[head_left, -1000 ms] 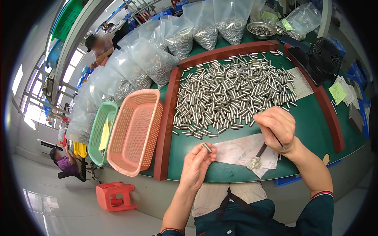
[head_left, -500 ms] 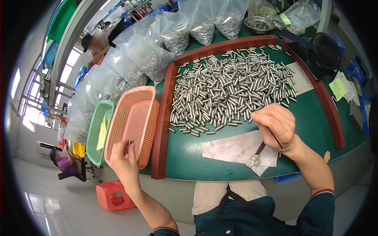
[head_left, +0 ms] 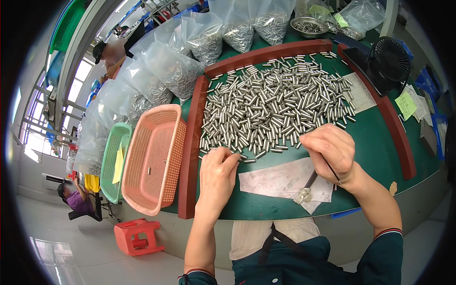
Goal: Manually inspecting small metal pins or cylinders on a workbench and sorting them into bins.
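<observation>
The left hand [head_left: 219, 167] is touching the near-left edge of the metal pins [head_left: 278, 102], though I cannot tell its grip; the right hand [head_left: 330, 151] is pinching a thin tool [head_left: 332, 172]. Left, a pink basket [head_left: 176, 156] is holding a pin [head_left: 149, 170]; farther, clear bags [head_left: 183, 76] are holding many.

Bulk metal pins [head_left: 275, 102] and bags [head_left: 175, 71] (plus co-workers [head_left: 80, 202]) mark a factory workshop.

Green bench [head_left: 377, 142] bears loose metal pins [head_left: 275, 107], stained sheet [head_left: 270, 180] by near edge, filled bags [head_left: 205, 42] toward far edge.
</observation>
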`<state>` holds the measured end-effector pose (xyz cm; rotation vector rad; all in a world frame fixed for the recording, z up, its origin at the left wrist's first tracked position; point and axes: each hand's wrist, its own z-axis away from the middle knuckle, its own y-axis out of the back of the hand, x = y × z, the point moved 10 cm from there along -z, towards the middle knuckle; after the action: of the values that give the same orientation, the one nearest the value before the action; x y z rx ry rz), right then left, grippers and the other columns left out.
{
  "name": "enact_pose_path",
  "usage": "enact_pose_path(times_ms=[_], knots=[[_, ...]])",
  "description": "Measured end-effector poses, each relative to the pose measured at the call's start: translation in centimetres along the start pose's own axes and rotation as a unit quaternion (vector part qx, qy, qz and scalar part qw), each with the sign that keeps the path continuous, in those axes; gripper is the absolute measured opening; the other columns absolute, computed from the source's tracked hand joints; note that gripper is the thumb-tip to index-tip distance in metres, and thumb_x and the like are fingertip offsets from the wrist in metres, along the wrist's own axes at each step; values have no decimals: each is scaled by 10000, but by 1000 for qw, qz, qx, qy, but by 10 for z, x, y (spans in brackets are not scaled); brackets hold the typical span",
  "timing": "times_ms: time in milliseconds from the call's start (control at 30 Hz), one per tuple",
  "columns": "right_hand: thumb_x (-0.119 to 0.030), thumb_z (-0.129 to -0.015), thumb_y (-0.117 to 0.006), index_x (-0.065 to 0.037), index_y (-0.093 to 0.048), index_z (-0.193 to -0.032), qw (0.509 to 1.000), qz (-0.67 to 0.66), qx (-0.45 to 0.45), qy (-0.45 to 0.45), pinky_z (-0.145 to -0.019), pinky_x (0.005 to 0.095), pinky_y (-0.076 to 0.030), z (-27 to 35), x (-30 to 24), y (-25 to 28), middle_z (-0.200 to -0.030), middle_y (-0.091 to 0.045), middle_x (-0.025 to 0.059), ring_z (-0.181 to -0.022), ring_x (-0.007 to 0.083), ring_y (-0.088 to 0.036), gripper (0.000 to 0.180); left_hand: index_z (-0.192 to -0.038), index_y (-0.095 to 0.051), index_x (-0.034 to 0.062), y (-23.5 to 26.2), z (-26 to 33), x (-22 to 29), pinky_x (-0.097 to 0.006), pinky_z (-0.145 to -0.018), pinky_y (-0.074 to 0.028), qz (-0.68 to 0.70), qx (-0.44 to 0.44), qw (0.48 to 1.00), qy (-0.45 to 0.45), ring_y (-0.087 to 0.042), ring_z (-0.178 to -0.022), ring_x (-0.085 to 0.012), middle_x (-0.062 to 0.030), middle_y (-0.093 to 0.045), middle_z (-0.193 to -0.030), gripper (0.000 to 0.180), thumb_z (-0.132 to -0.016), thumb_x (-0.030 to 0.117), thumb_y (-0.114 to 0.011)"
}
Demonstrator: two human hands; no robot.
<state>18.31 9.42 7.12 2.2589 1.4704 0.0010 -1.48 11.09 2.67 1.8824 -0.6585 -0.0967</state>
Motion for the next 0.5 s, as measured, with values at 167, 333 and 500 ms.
enact_pose_path(times_ms=[167,333,500], knots=[[113,-567,-613,0,-645,-865,1000,-2,-2,6,-497,305,-462,0,-1,1,-709,-613,68,-578,218,-580,320,-877,-667,26,-17,-6,-2,-355,-719,-413,-1,-29,999,-15,-545,-777,-232,-58,-542,-797,163,-716,4,-675],[114,-559,-609,4,-645,-863,1000,-5,-5,3,-495,305,-462,1,0,1,-714,-614,70,-573,219,-576,325,-885,-664,36,-21,-9,0,-351,-743,-406,-14,-44,999,-18,-539,-793,-223,-52,-532,-806,175,-712,9,-678],[113,-557,-606,4,-645,-863,1000,-6,0,5,-488,305,-455,1,0,2,-713,-612,72,-568,219,-573,327,-877,-655,36,-24,-11,2,-355,-757,-403,-8,-49,998,-26,-537,-808,-224,-55,-529,-816,184,-697,0,-673]])
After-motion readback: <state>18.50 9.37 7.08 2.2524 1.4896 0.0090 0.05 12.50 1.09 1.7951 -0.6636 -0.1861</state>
